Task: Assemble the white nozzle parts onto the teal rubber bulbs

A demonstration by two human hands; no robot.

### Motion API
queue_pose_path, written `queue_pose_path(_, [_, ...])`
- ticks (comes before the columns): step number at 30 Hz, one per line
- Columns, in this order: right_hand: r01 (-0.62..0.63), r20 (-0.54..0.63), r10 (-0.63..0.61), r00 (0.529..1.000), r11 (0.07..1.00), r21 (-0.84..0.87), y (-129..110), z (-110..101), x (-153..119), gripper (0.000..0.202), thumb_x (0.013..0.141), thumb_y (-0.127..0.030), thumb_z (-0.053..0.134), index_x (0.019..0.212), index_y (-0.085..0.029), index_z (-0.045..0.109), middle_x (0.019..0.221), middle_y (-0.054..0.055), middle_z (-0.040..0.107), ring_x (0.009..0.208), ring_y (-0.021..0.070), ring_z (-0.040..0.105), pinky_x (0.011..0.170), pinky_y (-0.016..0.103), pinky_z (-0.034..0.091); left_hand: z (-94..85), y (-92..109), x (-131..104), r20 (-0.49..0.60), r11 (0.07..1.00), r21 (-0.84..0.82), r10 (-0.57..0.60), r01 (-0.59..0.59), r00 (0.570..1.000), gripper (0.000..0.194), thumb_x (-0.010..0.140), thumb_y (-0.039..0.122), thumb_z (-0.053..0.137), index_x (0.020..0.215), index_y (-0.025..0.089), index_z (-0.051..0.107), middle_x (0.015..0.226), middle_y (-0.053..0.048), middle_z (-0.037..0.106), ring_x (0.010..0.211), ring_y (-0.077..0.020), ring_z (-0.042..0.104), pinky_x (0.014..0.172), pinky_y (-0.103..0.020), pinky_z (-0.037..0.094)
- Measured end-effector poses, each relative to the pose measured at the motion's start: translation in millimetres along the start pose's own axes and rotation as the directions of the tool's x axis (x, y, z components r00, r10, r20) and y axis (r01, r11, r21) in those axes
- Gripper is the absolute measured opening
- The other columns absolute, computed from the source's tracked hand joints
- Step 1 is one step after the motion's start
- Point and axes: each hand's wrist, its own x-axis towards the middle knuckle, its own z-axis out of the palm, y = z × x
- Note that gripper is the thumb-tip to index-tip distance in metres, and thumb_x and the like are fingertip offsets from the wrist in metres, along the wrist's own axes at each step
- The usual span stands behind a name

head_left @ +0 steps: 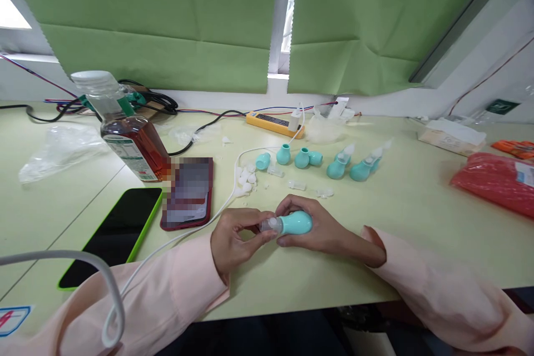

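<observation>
My right hand [311, 221] is wrapped round a turquoise bulb [297, 223] with a rounded end, held level above the table's front part. A clear plastic nozzle piece [272, 225] sits at the bulb's left end. My left hand [237, 236] pinches that clear piece between thumb and fingers. Behind my hands stand more turquoise bulbs [283, 154], some bare and open at the top. Other bulbs [361, 169] at the right carry clear pointed tips. Small clear tubes [297, 184] and a heap of whitish pieces [246, 178] lie between.
At left are a bottle of amber liquid [136, 144], a red-cased phone [187, 194] and a green-edged phone [117, 228]. A white cable [227, 200] crosses the table to a yellow power strip [273, 124]. A red plastic package [492, 181] lies at right.
</observation>
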Motion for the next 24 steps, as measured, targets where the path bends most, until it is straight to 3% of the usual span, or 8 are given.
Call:
queue_pose_path(3, [-0.061, 0.07, 0.054, 0.996, 0.994, 0.093, -2, -1, 1, 0.03, 0.056, -0.02, 0.068, 0.08, -0.019, 0.05, 0.074, -0.002, 0.053, 0.061, 0.0096, 0.05, 0.049, 0.019, 0.042, 0.1, 1, 0, 0.0, 0.999, 0.038, 0.026, -0.026, 1.0, 0.016, 0.07, 0.023, 0.058, 0.077, 0.014, 0.068, 0.054, -0.004, 0.057, 0.051, -0.0124, 0.049, 0.049, -0.023, 0.04])
queue_pose_path(7, [-0.249, 0.179, 0.211, 0.961, 0.94, 0.231, -5, -1, 2, 0.03, 0.056, -0.022, 0.067, 0.079, -0.019, 0.047, 0.071, -0.003, 0.05, 0.041, 0.0022, 0.039, 0.027, 0.012, 0.03, -0.6, 0, 1, 0.004, 0.997, 0.068, 0.038, -0.039, 0.999, 0.017, 0.07, 0.025, 0.057, 0.079, 0.015, 0.068, 0.059, -0.005, 0.06, 0.053, -0.0134, 0.051, 0.052, -0.024, 0.04])
queue_pose_path(11, [-0.308, 0.211, 0.251, 0.945, 0.902, 0.304, -5, -1, 4, 0.033, 0.055, -0.022, 0.069, 0.078, -0.018, 0.046, 0.071, -0.004, 0.05, 0.042, 0.0014, 0.04, 0.028, 0.01, 0.033, -0.1, 1, 0, -0.008, 0.998, 0.061, 0.027, -0.027, 1.0, 0.017, 0.068, 0.023, 0.06, 0.079, 0.014, 0.067, 0.061, -0.006, 0.062, 0.053, -0.0135, 0.052, 0.052, -0.024, 0.041])
queue_pose_path(14, [-0.302, 0.239, 0.23, 0.943, 0.892, 0.335, -5, 0, 3, 0.038, 0.054, -0.022, 0.07, 0.082, -0.019, 0.045, 0.073, -0.003, 0.05, 0.043, 0.0019, 0.041, 0.029, 0.011, 0.036, 1.2, 2, -1, -0.043, 0.993, -0.083, -0.085, 0.082, 0.995, 0.016, 0.062, 0.022, 0.065, 0.076, 0.014, 0.067, 0.062, -0.006, 0.063, 0.055, -0.0143, 0.053, 0.052, -0.025, 0.042])
queue_pose_path(19, [-0.178, 0.206, 0.109, 0.972, 0.918, 0.355, -6, 6, -3, 0.05, 0.061, -0.026, 0.066, 0.101, -0.021, 0.037, 0.078, -0.001, 0.052, 0.059, 0.0086, 0.052, 0.046, 0.02, 0.048, -0.3, 2, 4, -0.053, 0.819, -0.5, -0.354, 0.282, 0.934, 0.019, 0.054, 0.02, 0.071, 0.072, 0.015, 0.065, 0.061, -0.002, 0.063, 0.053, -0.0138, 0.055, 0.05, -0.024, 0.042])
queue_pose_path(22, [0.036, 0.044, -0.045, 0.998, 0.983, 0.181, -6, 2, -5, 0.051, 0.066, -0.027, 0.063, 0.108, -0.022, 0.036, 0.096, 0.005, 0.053, 0.083, 0.0145, 0.053, 0.069, 0.03, 0.049, -3.8, -1, 8, -0.091, 0.755, -0.563, -0.46, 0.336, 0.883, 0.021, 0.051, 0.021, 0.073, 0.069, 0.014, 0.066, 0.059, -0.002, 0.06, 0.05, -0.0096, 0.05, 0.044, -0.02, 0.036])
queue_pose_path(24, [0.163, -0.085, -0.161, 0.983, 0.986, 0.019, -3, -5, -4, 0.051, 0.067, -0.027, 0.062, 0.112, -0.022, 0.036, 0.106, 0.008, 0.05, 0.094, 0.0172, 0.049, 0.076, 0.033, 0.047, -5.2, -2, 9, -0.103, 0.734, -0.569, -0.511, 0.371, 0.853, 0.022, 0.05, 0.022, 0.074, 0.069, 0.014, 0.067, 0.06, -0.001, 0.059, 0.051, -0.0086, 0.047, 0.044, -0.019, 0.034])
